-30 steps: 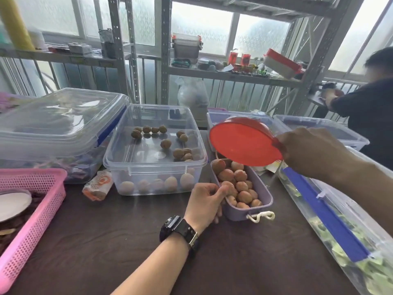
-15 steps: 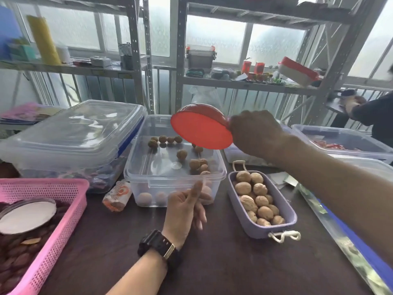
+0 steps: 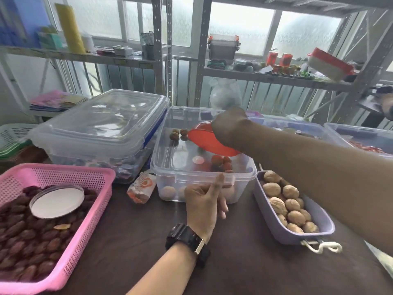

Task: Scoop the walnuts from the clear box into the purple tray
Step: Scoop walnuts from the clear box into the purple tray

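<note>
A pink basket of dark dried fruit sits far left. The left hand hovers loosely open, empty, by the clear box's front wall. Inside the box lie a few brown, wrinkled walnuts; the right hand grips a red scoop, tilted down into it. The purple tray, right of the box, holds more walnuts.

Your left hand and forearm are bare, and just behind that hand you wear a black wristwatch with a chunky black strap and a silver metal buckle. Your right hand and forearm are bare too: no sleeve, ring or band shows.
</note>
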Demonstrator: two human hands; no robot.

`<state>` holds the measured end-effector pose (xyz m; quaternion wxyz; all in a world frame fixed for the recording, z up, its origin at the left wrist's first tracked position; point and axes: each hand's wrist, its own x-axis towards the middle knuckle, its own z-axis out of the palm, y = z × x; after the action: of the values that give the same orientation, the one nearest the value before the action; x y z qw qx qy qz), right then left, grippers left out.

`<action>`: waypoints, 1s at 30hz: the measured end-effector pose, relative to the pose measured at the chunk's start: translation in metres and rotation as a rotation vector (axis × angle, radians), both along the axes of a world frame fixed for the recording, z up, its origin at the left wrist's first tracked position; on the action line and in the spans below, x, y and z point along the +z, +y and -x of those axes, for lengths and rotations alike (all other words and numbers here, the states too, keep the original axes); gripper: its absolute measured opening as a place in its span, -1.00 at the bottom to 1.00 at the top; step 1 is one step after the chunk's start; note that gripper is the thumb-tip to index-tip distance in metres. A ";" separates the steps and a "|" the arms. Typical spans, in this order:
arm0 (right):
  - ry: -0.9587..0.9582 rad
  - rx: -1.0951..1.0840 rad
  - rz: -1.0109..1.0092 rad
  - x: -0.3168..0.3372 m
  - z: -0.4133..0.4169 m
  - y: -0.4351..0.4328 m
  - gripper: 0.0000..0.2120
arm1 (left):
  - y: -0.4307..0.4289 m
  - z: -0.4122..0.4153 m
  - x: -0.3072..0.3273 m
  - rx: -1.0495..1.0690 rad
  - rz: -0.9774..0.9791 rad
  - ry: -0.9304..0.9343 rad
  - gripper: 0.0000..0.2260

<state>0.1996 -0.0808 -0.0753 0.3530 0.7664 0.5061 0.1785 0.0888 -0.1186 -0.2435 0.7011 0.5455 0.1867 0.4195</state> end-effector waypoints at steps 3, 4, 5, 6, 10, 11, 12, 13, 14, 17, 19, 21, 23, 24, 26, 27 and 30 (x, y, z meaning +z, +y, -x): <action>0.053 -0.004 0.081 0.013 0.009 -0.004 -0.80 | 0.000 0.000 0.000 0.013 -0.033 0.018 -0.44; 0.076 -0.010 0.096 0.017 0.010 -0.005 -0.83 | 0.000 0.000 0.000 0.012 -0.041 0.016 -0.45; 0.115 -0.038 0.109 0.022 0.011 -0.006 -0.78 | 0.000 0.001 0.001 0.009 -0.046 0.012 -0.47; 0.181 -0.096 0.132 0.028 0.010 -0.006 -0.72 | 0.000 0.001 0.001 0.007 -0.049 0.007 -0.50; 0.441 -0.367 0.216 0.038 -0.006 -0.001 -0.61 | 0.000 0.002 0.001 -0.006 -0.037 -0.006 -0.55; 0.471 -0.400 0.235 0.037 -0.011 0.000 -0.60 | 0.000 0.002 0.001 -0.007 -0.041 -0.008 -0.53; 0.507 -0.432 0.261 0.036 -0.015 0.000 -0.61 | 0.000 0.002 0.001 -0.008 -0.040 -0.012 -0.51; 0.564 -0.474 0.297 0.033 -0.019 -0.001 -0.61 | -0.001 0.001 0.001 -0.009 -0.034 -0.019 -0.52; 0.650 -0.517 0.327 0.028 -0.023 -0.002 -0.61 | -0.001 0.001 0.002 -0.011 -0.027 -0.030 -0.55; 0.960 -0.599 0.263 0.008 -0.034 -0.007 -0.63 | -0.001 0.000 0.001 -0.006 -0.021 -0.040 -0.61; 1.124 -0.635 0.151 -0.005 -0.038 -0.011 -0.64 | 0.000 -0.001 0.001 -0.011 -0.015 -0.040 -0.63; 1.253 -0.666 0.054 -0.014 -0.041 -0.015 -0.64 | 0.000 -0.001 0.001 -0.008 -0.022 -0.049 -0.63; 1.339 -0.689 -0.015 -0.019 -0.044 -0.020 -0.66 | 0.000 -0.001 0.002 -0.009 -0.027 -0.053 -0.63; 1.365 -0.700 -0.040 -0.020 -0.046 -0.024 -0.67 | 0.000 -0.001 0.002 -0.011 -0.024 -0.056 -0.62; 1.399 -0.736 -0.085 -0.020 -0.051 -0.032 -0.67 | 0.000 -0.001 0.002 -0.008 -0.021 -0.056 -0.62; 1.420 -0.754 -0.111 -0.019 -0.054 -0.037 -0.66 | 0.001 -0.001 0.002 -0.005 -0.022 -0.052 -0.62; 1.544 -0.796 -0.204 -0.013 -0.066 -0.053 -0.65 | 0.001 0.000 0.001 -0.010 -0.026 -0.035 -0.64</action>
<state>0.2653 -0.1341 -0.0885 -0.1224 0.8208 0.2800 -0.4827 0.0891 -0.1178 -0.2421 0.6993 0.5480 0.1665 0.4278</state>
